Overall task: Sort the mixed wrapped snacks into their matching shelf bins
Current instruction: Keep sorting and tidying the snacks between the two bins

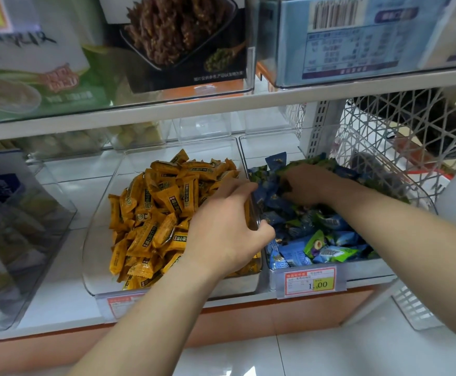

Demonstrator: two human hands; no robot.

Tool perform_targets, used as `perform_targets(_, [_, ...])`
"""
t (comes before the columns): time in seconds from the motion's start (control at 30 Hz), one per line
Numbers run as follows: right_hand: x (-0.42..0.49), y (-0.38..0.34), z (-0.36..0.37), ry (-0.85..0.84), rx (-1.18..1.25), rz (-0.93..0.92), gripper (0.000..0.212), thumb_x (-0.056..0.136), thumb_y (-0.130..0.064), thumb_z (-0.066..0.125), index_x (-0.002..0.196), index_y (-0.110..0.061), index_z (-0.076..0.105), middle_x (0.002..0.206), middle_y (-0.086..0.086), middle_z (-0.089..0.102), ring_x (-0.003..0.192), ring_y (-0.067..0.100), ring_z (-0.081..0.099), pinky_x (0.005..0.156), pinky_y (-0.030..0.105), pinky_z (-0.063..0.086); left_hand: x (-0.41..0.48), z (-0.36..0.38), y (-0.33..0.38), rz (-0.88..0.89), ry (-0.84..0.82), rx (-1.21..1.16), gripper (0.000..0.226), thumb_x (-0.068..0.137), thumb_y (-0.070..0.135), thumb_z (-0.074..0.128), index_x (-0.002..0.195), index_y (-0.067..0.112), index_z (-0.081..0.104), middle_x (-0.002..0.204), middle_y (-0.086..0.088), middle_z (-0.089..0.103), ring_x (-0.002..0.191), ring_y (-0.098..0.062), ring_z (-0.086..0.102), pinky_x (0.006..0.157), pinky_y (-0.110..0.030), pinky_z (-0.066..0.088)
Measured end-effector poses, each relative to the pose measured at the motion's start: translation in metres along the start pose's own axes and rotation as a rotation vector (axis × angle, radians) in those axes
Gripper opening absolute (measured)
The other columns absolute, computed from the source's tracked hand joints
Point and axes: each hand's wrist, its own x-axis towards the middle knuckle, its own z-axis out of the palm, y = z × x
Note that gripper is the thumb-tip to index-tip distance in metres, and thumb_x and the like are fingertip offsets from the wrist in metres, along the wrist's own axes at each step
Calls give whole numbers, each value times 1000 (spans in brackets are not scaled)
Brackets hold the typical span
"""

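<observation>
The white lower shelf (66,302) carries three clear bins side by side: a left bin (18,240), a middle bin (92,248) heaped with orange packets (153,213), and a right bin (370,270) of blue and green packets (316,240). Smaller clear tubs (202,128) stand behind them.

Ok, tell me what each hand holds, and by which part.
Left hand appears to grip the orange-snack bin by its right wall's top edge. Right hand digs into the blue and green snacks; whether it holds one cannot be told.
</observation>
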Motion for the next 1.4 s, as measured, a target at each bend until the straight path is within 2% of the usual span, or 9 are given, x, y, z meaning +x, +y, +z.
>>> perform_targets(0.13, [3,5,4,-7,-5,60,35,85,-48,61,104,-19,66,100,4,67,83,21,59,59,29,43,0,0,-2,18,-3,-9,67,77,51,61,141,34,47,138,18,42,112,-8,55,85,-24,52])
perform_targets(0.27, [3,6,5,-193,135,112,41,87,-48,61,114,-18,67,99,4,68,89,21,63,78,34,54,-1,-1,-5,25,-6,-16,68,79,54,61,142,35,46,139,20,41,113,-7,54,83,-20,50])
perform_targets(0.33, [3,3,5,-203,104,98,36,87,-48,60,108,-20,69,96,3,69,86,19,63,72,32,52,-1,-1,-6,25,-3,-18,68,79,55,61,142,35,45,141,21,40,115,-6,53,84,-18,46])
perform_targets(0.53, [-14,5,-3,64,282,66,42,85,-49,65,68,-11,67,66,1,63,61,17,60,57,31,45,1,0,-7,34,1,-22,69,78,56,60,142,36,45,143,21,40,118,-7,52,84,-19,46])
perform_targets(0.67, [-33,9,-14,224,400,23,3,88,-29,71,87,-26,71,89,-9,68,87,10,64,68,20,44,1,-1,-6,25,-2,-26,68,78,56,60,141,36,47,142,21,40,118,-7,53,84,-20,47])
perform_targets(0.97, [-77,7,-28,260,721,49,36,78,-4,76,94,-36,70,95,-19,70,80,-7,65,65,11,50,-1,-2,-3,4,-39,-37,67,80,51,64,142,31,47,143,13,42,121,-13,53,92,-25,48])
perform_targets(1.07, [-94,3,-24,232,929,87,35,76,2,80,93,-27,71,88,-5,76,77,6,72,67,25,59,-1,-3,-2,0,-48,-20,67,81,50,64,142,29,48,143,11,44,123,-14,51,96,-29,49])
perform_targets(1.23, [-120,-11,-32,277,1251,19,30,78,11,75,98,-11,71,85,4,77,78,17,75,63,23,58,0,-8,10,85,64,83,68,82,56,66,143,33,46,145,8,47,136,-17,38,107,-37,40])
perform_targets(1.4, [-131,-29,-41,292,1478,-107,23,82,7,73,98,-9,71,91,11,76,85,25,75,68,29,60,2,-19,30,188,123,-68,38,90,55,59,122,35,63,109,11,66,100,-11,59,81,-38,52])
